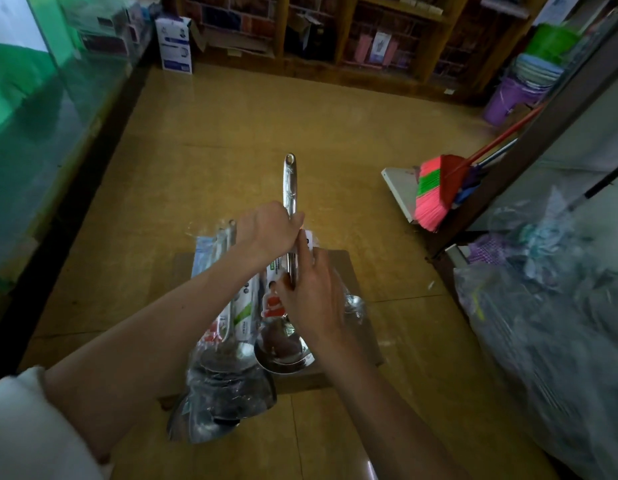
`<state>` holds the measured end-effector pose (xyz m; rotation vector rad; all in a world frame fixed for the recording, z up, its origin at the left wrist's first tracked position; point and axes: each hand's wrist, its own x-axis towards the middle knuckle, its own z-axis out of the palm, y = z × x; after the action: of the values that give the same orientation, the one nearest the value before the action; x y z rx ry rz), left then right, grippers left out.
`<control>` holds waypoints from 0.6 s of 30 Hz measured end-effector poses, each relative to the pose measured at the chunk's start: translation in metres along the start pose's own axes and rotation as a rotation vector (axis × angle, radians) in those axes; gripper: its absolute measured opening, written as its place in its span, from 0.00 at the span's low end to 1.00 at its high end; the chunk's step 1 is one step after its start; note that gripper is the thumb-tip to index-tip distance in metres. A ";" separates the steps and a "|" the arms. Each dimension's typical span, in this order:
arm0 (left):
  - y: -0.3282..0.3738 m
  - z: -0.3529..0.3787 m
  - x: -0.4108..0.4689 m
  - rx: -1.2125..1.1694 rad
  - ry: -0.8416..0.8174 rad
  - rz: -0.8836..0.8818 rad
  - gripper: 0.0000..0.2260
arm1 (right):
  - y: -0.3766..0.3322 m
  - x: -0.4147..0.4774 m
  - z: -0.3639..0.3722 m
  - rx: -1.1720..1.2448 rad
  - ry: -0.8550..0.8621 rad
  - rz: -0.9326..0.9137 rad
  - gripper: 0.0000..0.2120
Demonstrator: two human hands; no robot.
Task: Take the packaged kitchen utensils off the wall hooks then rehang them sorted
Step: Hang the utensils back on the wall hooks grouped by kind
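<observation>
A steel ladle in a clear sleeve with a printed card stands over the floor, handle pointing away, bowl low and near me. My left hand grips its handle around the middle. My right hand holds the lower handle and the card just below. To the left lie several more packaged ladles and spoons in plastic wrap, piled on a flat piece of cardboard on the floor. No wall hooks are in view.
A glass display counter runs along the left. Wooden shelves with stock fill the back. A pink and green broom leans at the right, beside purple buckets. Plastic-wrapped goods crowd the right side.
</observation>
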<state>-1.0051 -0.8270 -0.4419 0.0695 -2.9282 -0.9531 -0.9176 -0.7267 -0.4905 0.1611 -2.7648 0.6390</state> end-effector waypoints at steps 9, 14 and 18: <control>0.134 0.007 -0.025 -0.014 0.026 0.271 0.22 | 0.052 -0.013 -0.108 -0.030 0.176 0.115 0.37; 0.220 0.009 -0.061 -0.026 0.068 0.406 0.22 | 0.084 -0.039 -0.182 -0.122 0.303 0.150 0.35; 0.286 0.007 -0.100 -0.120 0.029 0.539 0.23 | 0.108 -0.066 -0.244 -0.183 0.410 0.179 0.34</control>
<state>-0.9127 -0.5857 -0.2833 -0.6647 -2.6241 -1.0047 -0.8097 -0.5189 -0.3462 -0.2343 -2.4351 0.4012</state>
